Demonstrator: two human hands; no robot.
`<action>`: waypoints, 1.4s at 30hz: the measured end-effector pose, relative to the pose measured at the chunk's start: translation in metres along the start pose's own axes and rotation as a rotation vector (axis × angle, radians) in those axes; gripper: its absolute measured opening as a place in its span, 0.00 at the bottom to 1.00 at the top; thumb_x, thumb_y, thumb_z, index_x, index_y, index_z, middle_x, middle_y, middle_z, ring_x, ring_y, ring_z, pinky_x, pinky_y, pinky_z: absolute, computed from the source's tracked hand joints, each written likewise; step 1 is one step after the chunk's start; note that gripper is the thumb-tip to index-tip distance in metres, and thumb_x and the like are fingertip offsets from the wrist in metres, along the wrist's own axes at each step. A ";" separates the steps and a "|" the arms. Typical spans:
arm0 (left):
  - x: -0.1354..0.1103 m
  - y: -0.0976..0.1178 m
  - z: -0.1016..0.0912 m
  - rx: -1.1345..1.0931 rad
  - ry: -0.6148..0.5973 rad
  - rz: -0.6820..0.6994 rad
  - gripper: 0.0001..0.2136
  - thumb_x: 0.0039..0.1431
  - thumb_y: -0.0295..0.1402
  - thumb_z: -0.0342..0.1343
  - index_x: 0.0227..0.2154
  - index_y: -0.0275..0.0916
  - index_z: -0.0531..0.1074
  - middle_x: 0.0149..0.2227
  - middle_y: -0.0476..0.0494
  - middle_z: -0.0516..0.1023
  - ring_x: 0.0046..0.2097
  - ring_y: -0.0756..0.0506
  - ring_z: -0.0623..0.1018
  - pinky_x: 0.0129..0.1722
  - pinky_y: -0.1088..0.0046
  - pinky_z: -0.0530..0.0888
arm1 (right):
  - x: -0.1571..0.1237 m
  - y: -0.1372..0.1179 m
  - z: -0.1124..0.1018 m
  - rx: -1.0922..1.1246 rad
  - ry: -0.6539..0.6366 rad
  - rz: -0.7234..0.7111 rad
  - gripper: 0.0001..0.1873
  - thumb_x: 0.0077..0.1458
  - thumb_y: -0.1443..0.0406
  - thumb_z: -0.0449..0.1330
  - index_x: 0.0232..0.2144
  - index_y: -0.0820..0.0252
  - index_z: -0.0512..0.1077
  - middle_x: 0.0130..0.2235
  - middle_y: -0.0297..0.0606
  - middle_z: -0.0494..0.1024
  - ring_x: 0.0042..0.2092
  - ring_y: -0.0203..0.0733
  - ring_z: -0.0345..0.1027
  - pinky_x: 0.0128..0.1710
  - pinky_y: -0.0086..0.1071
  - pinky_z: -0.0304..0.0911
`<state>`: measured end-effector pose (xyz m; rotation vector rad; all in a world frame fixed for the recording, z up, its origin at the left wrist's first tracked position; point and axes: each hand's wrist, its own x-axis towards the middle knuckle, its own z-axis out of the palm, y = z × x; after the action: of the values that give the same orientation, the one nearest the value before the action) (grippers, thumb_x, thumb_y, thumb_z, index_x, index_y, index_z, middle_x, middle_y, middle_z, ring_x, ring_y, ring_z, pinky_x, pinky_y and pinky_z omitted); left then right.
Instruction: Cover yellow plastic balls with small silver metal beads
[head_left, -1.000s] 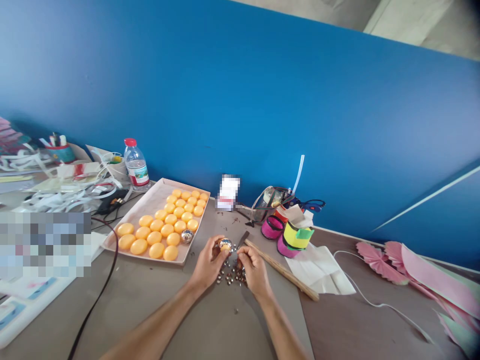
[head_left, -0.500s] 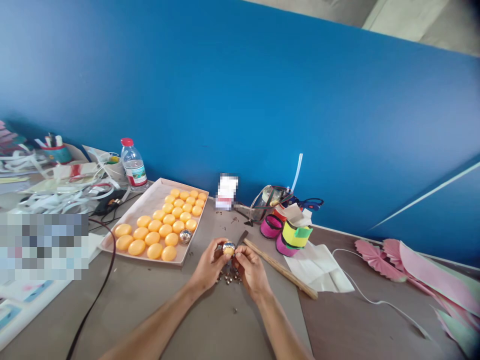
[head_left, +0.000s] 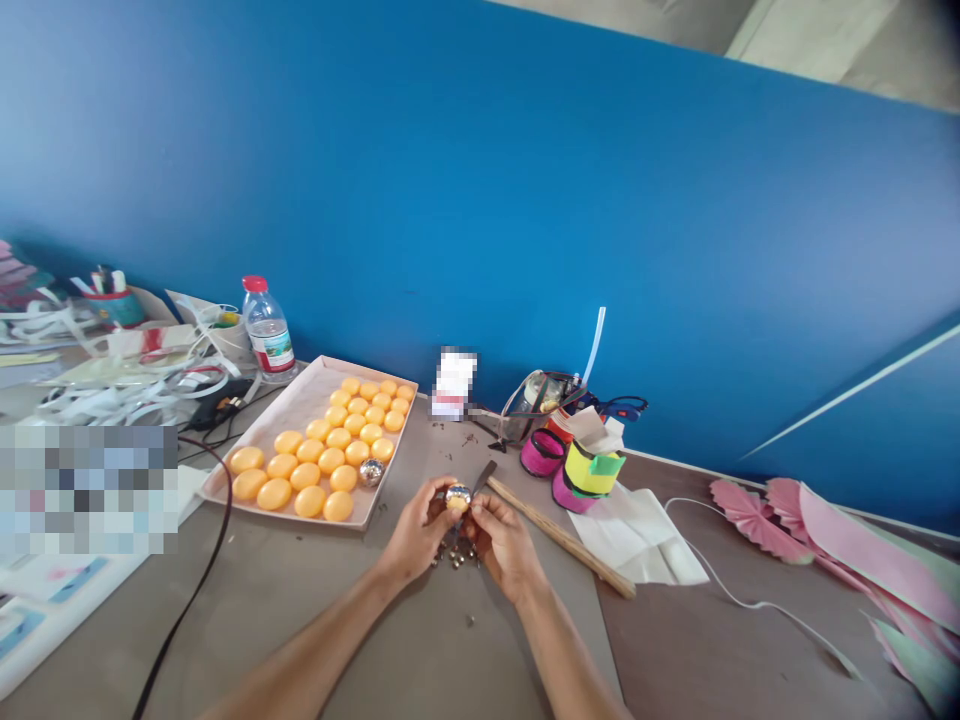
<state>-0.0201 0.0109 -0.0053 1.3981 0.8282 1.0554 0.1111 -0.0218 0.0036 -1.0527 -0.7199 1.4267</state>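
Observation:
My left hand (head_left: pixel 418 530) is closed around a ball (head_left: pixel 457 497), orange below with shiny silver pieces over its top. My right hand (head_left: pixel 501 540) is pinched against the ball's right side; whatever its fingertips hold is too small to make out. Small shiny metal bits (head_left: pixel 457 557) lie scattered on the table under and between both hands. Left of the hands, a shallow cardboard tray (head_left: pixel 292 395) carries rows of plain orange balls (head_left: pixel 307 449). One silver-covered ball (head_left: pixel 371 472) rests among them at the tray's right side.
A wooden stick (head_left: pixel 566 540) and a dark flat strip (head_left: pixel 486 474) lie just right of my hands. Beyond are pink and yellow tape rolls (head_left: pixel 574 490) and white paper (head_left: pixel 649 545). A bottle (head_left: pixel 268 335) stands behind the tray; a dark cable (head_left: pixel 217 555) crosses its left corner.

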 end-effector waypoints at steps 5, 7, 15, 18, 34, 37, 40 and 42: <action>-0.003 -0.002 -0.001 0.058 -0.035 0.034 0.16 0.53 0.37 0.54 0.45 0.38 0.65 0.42 0.41 0.74 0.43 0.44 0.74 0.44 0.68 0.70 | -0.001 -0.002 -0.003 0.066 -0.006 0.042 0.13 0.38 0.61 0.65 0.23 0.60 0.64 0.19 0.28 0.67 0.22 0.31 0.58 0.26 0.26 0.51; -0.004 -0.003 -0.001 0.078 -0.039 0.041 0.16 0.54 0.37 0.53 0.45 0.38 0.65 0.41 0.41 0.74 0.42 0.44 0.74 0.43 0.68 0.70 | -0.001 -0.002 -0.003 0.093 0.003 0.042 0.15 0.37 0.62 0.66 0.23 0.59 0.63 0.19 0.27 0.67 0.22 0.31 0.58 0.25 0.25 0.51; -0.004 0.001 0.000 0.059 -0.022 0.009 0.16 0.54 0.38 0.53 0.45 0.38 0.65 0.41 0.41 0.74 0.42 0.44 0.74 0.43 0.69 0.70 | -0.001 -0.002 -0.001 0.092 -0.004 0.019 0.16 0.37 0.61 0.66 0.23 0.58 0.60 0.19 0.27 0.67 0.22 0.32 0.60 0.26 0.27 0.53; -0.005 0.001 0.000 0.076 -0.016 0.014 0.17 0.54 0.38 0.53 0.45 0.38 0.65 0.41 0.42 0.74 0.42 0.44 0.74 0.42 0.69 0.70 | 0.000 0.000 -0.001 0.073 0.005 0.016 0.16 0.37 0.61 0.65 0.22 0.58 0.60 0.19 0.27 0.67 0.22 0.32 0.59 0.26 0.27 0.52; 0.006 -0.004 -0.003 -0.047 0.168 0.006 0.17 0.53 0.40 0.54 0.43 0.38 0.64 0.41 0.42 0.72 0.41 0.46 0.74 0.42 0.68 0.72 | -0.006 -0.004 -0.008 -0.747 0.012 -0.358 0.07 0.50 0.64 0.55 0.33 0.57 0.70 0.31 0.35 0.71 0.32 0.38 0.63 0.32 0.31 0.56; 0.007 -0.007 -0.004 -0.079 0.167 0.006 0.17 0.52 0.40 0.54 0.43 0.38 0.64 0.39 0.42 0.73 0.38 0.46 0.75 0.40 0.69 0.73 | -0.011 -0.002 -0.006 -1.172 -0.105 -0.511 0.10 0.47 0.66 0.57 0.35 0.56 0.72 0.37 0.38 0.72 0.39 0.43 0.63 0.38 0.34 0.54; 0.007 -0.009 -0.003 -0.087 0.156 0.007 0.18 0.52 0.40 0.54 0.44 0.38 0.63 0.39 0.43 0.73 0.37 0.47 0.75 0.39 0.69 0.73 | -0.013 0.003 -0.001 -1.436 -0.156 -0.564 0.14 0.46 0.65 0.60 0.39 0.54 0.71 0.38 0.38 0.72 0.40 0.44 0.61 0.39 0.35 0.51; 0.006 -0.008 -0.002 -0.090 0.155 0.008 0.17 0.52 0.40 0.54 0.43 0.38 0.63 0.38 0.44 0.73 0.36 0.48 0.75 0.38 0.70 0.73 | -0.013 0.006 0.001 -1.495 -0.167 -0.561 0.10 0.48 0.66 0.59 0.36 0.53 0.71 0.37 0.37 0.72 0.40 0.43 0.60 0.38 0.35 0.49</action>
<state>-0.0194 0.0185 -0.0122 1.2565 0.8760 1.2040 0.1063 -0.0353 0.0012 -1.5832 -2.1412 0.2923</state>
